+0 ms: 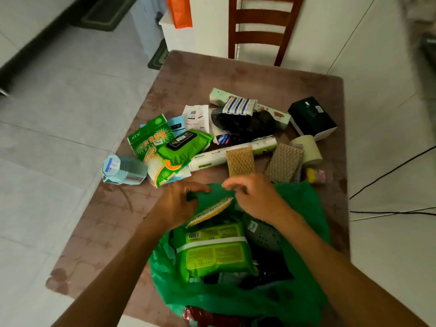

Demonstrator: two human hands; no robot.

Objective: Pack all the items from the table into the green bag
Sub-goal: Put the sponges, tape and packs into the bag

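The green bag lies open at the table's near edge, with a green wipes pack and a dark perforated item inside. A yellow sponge with a silver scouring face sits tilted at the bag's mouth. My left hand grips the bag's far rim beside the sponge. My right hand hovers over the rim, fingers loosely curled, touching the sponge's tip or just above it. Behind the bag lie two tan sponges, a second wipes pack, a green glove packet and a blue container.
Farther back on the brown table are a dark box, a long white box, a pale roll, a black bundle, a striped cloth and a receipt. A wooden chair stands behind. Cables cross the floor at right.
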